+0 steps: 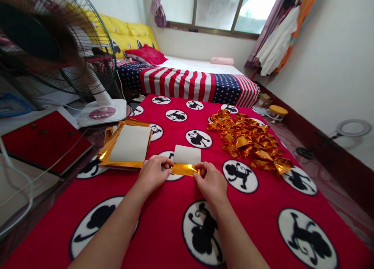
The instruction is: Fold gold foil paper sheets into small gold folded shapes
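A sheet of gold foil paper (187, 154) lies in front of me, its pale backing facing up and its near edge folded over into a shiny gold strip. My left hand (156, 171) pinches the left end of this fold. At the right end, the thumb and fingers of my right hand (210, 180) are closed on it. To the left is a stack of the same gold-edged sheets (131, 144), pale side up. On the right lies a pile of folded gold foil pieces (248, 136), shaped like ingots.
A red cloth with monkey prints (163, 222) covers the surface under my hands. At the left stands an electric fan (101, 111), its blades blurred, beside a red board (46, 134). Behind are a bed (187, 82) and, right, a yellow stool (277, 110).
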A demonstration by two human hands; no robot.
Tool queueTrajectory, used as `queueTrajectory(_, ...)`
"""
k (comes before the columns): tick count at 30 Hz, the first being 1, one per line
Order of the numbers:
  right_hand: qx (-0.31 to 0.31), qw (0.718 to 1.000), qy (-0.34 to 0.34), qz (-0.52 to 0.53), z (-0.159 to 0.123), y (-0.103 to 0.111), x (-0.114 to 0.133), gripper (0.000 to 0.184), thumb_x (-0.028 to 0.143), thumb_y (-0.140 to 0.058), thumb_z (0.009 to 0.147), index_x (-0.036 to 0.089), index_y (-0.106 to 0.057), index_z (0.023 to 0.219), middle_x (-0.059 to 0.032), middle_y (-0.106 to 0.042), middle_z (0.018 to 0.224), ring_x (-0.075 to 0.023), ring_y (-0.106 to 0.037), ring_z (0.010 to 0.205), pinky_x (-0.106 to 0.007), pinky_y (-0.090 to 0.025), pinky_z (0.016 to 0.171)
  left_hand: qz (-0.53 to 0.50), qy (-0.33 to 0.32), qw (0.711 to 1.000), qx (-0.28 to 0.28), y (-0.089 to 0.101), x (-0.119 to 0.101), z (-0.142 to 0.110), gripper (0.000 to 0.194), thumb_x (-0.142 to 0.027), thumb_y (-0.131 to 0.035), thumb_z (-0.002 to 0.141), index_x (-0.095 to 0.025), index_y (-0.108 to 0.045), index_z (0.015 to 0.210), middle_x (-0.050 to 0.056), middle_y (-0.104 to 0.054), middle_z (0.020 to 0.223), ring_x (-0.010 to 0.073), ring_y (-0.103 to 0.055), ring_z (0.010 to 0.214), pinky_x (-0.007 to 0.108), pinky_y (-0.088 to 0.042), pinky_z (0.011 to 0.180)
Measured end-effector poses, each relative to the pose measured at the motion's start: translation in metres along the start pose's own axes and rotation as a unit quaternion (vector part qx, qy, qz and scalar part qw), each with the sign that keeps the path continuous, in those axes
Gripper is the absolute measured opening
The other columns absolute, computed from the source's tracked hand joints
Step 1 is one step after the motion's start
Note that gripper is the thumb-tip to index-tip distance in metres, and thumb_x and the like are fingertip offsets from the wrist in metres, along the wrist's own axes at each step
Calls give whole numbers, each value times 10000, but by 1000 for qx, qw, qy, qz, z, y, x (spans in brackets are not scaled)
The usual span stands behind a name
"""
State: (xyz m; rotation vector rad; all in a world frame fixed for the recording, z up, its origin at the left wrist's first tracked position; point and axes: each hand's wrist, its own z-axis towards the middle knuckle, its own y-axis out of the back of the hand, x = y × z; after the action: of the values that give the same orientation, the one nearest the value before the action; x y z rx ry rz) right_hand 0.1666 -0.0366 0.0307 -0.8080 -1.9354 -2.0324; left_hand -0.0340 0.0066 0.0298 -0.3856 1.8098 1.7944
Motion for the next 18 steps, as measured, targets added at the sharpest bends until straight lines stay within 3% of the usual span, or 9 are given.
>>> queueTrajectory(3, -3, 1000, -2, -4, 0, -2, 0, 170, 295, -655, 790, 288, -679, 958, 36, -661, 862, -133, -611, 734, -244, -310, 567, -5, 8, 1000, -11, -2, 1, -1, 154, -166, -642, 708, -231, -734, 813, 4, -719, 785, 197, -633, 844, 291, -457, 783)
queueTrajectory(6, -8, 1000, -3, -15, -1, -3, 1, 167, 294, -659, 787, 285, -678, 953, 34, -663, 867, -141, -618, 749, -249, -313, 571, 22, 8, 996, -83, -6, -6, -5, 117, -182, -613, 754, -227, -715, 788, 15, -715, 813, 200, -633, 839, 297, -443, 763)
queueTrajectory(9, -11, 1000, -1, -19, -1, -3, 2, 169, 289, -667, 780, 282, -675, 949, 33, -669, 882, -149, -626, 764, -254, -317, 579, 64, -31, 986, -149, -13, -21, -12, 133, -321, -618, 830, -220, -674, 764, 20, -683, 789, 197, -613, 781, 321, -400, 716)
queueTrajectory(13, -14, 1000, 6, -14, -1, -4, 2, 163, 288, -663, 790, 275, -673, 952, 25, -670, 898, -146, -628, 764, -254, -327, 584, 101, -101, 982, -126, -25, -43, -17, 161, -345, -658, 827, -213, -630, 740, 26, -674, 779, 213, -602, 809, 355, -363, 768)
queueTrajectory(18, -11, 1000, 2, -14, -1, -3, 2, 173, 285, -666, 786, 277, -675, 959, 24, -668, 897, -144, -623, 757, -250, -328, 578, 115, -60, 988, -83, -27, -41, -11, 204, -371, -733, 761, -216, -602, 736, 26, -684, 787, 234, -611, 826, 352, -355, 739)
